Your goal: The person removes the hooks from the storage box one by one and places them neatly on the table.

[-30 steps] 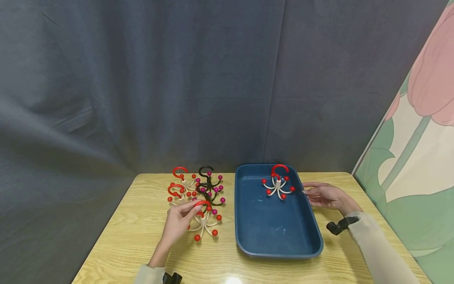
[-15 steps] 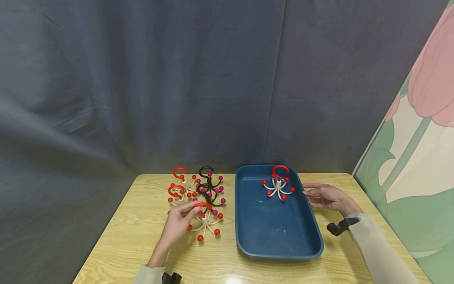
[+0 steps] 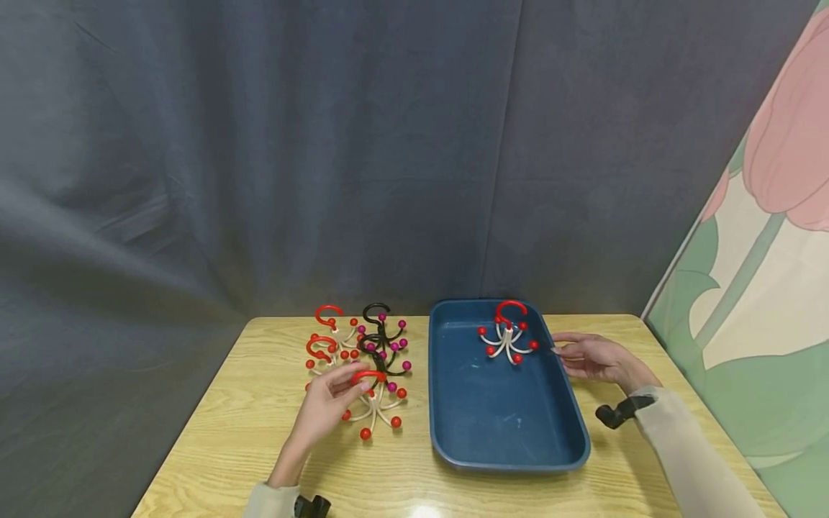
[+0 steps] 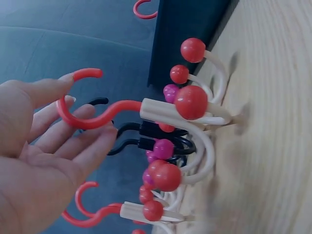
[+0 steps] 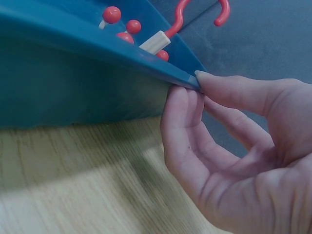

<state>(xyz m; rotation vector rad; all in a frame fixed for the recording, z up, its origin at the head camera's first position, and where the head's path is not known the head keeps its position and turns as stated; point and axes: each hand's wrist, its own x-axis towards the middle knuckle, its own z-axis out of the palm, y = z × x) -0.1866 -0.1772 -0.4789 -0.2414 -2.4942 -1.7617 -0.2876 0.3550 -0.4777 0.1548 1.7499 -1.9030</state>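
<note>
A white claw-like hanger [image 3: 373,407] with a red hook and red ball tips stands on the table, front left of the tray. My left hand [image 3: 330,399] is at its hook, fingers loosely extended behind it. In the left wrist view the thumb [image 4: 51,90] overlaps the hook's curve; whether it touches is unclear. My right hand [image 3: 592,357] pinches the right rim of the blue tray [image 3: 575,403] between thumb and fingers, as the right wrist view shows. Inside the tray, toward its back, stands another red-hooked white hanger [image 3: 509,334].
Behind my left hand stand two red-hooked white hangers, one at the back [image 3: 329,313] and one nearer [image 3: 320,349]. Beside them are black hangers [image 3: 377,314] with magenta ball tips, close together. A grey curtain [image 3: 369,158] rises behind the wooden table [image 3: 227,403].
My left thumb and fingers have parted around the red hook they pinched earlier. The front hanger shifted slightly right between the first two frames. My right hand and the tray stay put.
</note>
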